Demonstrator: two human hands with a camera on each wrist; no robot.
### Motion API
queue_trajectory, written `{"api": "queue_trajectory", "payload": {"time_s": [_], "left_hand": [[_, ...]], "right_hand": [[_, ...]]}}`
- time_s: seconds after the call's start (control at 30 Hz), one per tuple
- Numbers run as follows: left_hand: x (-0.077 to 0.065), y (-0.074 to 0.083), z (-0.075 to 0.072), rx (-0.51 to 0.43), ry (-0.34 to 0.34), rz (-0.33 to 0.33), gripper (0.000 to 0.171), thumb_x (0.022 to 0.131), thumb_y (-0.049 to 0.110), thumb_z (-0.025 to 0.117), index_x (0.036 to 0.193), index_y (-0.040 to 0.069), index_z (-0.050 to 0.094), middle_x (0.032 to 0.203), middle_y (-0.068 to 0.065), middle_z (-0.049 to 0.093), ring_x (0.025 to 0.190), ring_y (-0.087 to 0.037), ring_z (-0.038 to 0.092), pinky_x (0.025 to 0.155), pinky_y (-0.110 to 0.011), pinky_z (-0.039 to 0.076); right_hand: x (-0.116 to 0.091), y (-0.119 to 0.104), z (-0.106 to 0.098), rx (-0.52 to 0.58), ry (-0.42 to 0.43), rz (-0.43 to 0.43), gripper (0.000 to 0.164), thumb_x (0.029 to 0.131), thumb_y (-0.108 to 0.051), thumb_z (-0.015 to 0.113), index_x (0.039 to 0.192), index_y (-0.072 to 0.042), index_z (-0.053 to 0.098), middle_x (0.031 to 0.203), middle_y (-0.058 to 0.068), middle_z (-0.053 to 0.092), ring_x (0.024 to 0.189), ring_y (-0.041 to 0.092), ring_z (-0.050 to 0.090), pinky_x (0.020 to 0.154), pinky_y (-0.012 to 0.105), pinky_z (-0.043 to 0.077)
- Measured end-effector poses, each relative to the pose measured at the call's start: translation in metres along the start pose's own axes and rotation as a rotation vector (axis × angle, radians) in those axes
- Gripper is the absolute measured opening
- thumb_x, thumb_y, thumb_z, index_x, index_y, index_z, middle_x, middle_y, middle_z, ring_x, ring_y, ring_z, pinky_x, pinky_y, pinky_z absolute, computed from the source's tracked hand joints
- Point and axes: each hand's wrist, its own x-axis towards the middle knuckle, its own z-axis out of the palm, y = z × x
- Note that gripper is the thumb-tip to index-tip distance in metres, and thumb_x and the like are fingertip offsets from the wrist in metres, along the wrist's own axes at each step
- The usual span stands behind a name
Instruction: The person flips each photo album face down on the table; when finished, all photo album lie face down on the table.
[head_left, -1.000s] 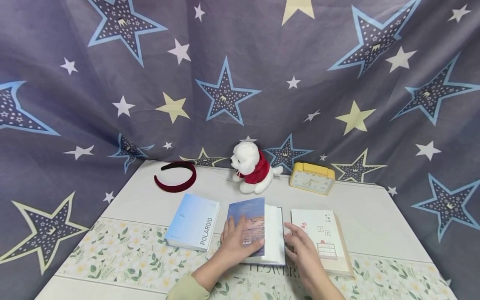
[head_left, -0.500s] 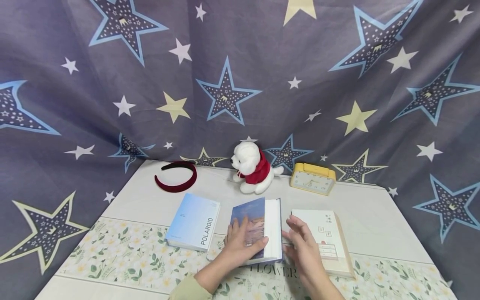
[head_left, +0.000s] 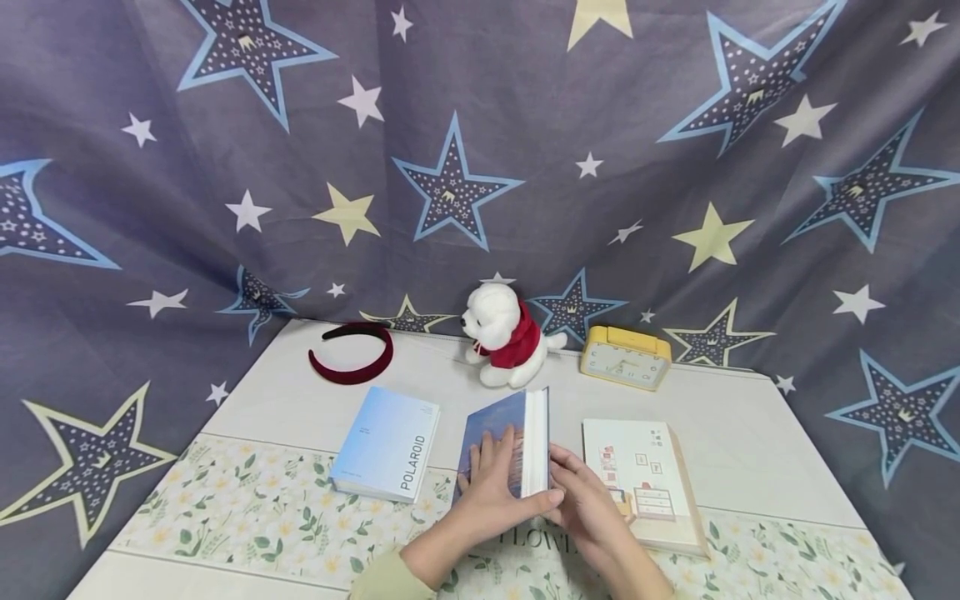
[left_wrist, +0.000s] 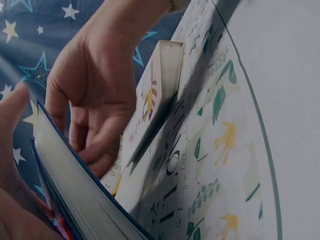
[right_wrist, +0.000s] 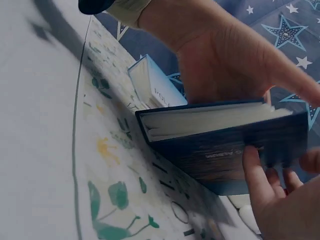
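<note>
A blue photo album (head_left: 491,414) with a sea picture on its cover is tilted up on its spine side, its white page edges facing right in the head view. My left hand (head_left: 491,483) lies on the front cover with fingers spread, the thumb reaching across toward the page edges. My right hand (head_left: 588,500) is on the other side, its fingertips against the back cover, as the right wrist view shows with the fingers (right_wrist: 257,175) touching the dark cover. In the left wrist view, the pages (left_wrist: 85,185) show between the two covers.
A pale blue POLAROID album (head_left: 386,442) lies to the left, and a cream illustrated book (head_left: 660,483) to the right. Behind stand a white plush dog (head_left: 495,333) in red, a yellow alarm clock (head_left: 626,358) and a dark red headband (head_left: 360,371). A starry curtain (head_left: 300,150) hangs behind the table.
The blue album's right side has risen, tipping it up leftward from nearly flat. My right hand has come left against its back cover; my left hand has stayed on the front cover.
</note>
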Motion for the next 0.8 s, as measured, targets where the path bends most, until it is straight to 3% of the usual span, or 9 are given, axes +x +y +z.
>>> {"api": "queue_trajectory", "payload": {"time_s": [0.2,0.4,0.63,0.8], "left_hand": [[0.0,0.003,0.0,-0.018,-0.007,-0.01,0.118,0.071,0.066,0.071,0.158,0.015,0.01,0.157,-0.031,-0.005,0.142,-0.054,-0.007,0.1,-0.08,-0.002],[0.002,0.003,-0.002,-0.088,-0.011,-0.001,0.115,0.068,0.053,0.07,0.158,0.016,0.009,0.158,-0.03,-0.004,0.143,-0.051,-0.006,0.103,-0.077,-0.001],[0.001,0.002,-0.007,-0.361,-0.029,0.048,0.104,0.072,0.031,0.067,0.158,0.023,0.009,0.161,-0.02,0.001,0.147,-0.043,-0.001,0.104,-0.076,0.007],[-0.002,0.002,-0.009,-0.517,-0.054,0.087,0.1,0.078,0.024,0.063,0.159,0.02,0.005,0.162,-0.013,0.01,0.147,-0.039,0.005,0.107,-0.071,0.005]], "right_hand": [[0.005,0.008,-0.001,-0.065,-0.114,0.039,0.064,0.1,-0.039,0.052,0.149,-0.006,0.028,0.124,0.003,0.059,0.105,0.017,0.061,0.088,0.035,0.049],[0.006,0.012,0.004,-0.07,-0.149,0.04,0.062,0.098,-0.029,0.058,0.148,-0.007,0.029,0.122,0.006,0.063,0.1,0.02,0.065,0.086,0.039,0.052],[0.007,0.012,0.007,-0.119,-0.135,0.08,0.069,0.097,-0.03,0.059,0.149,-0.002,0.024,0.116,0.011,0.065,0.1,0.022,0.067,0.091,0.047,0.051],[0.008,0.01,0.008,-0.198,-0.105,0.124,0.079,0.097,-0.045,0.056,0.15,0.003,0.021,0.118,0.012,0.063,0.1,0.023,0.067,0.089,0.045,0.053]]}}
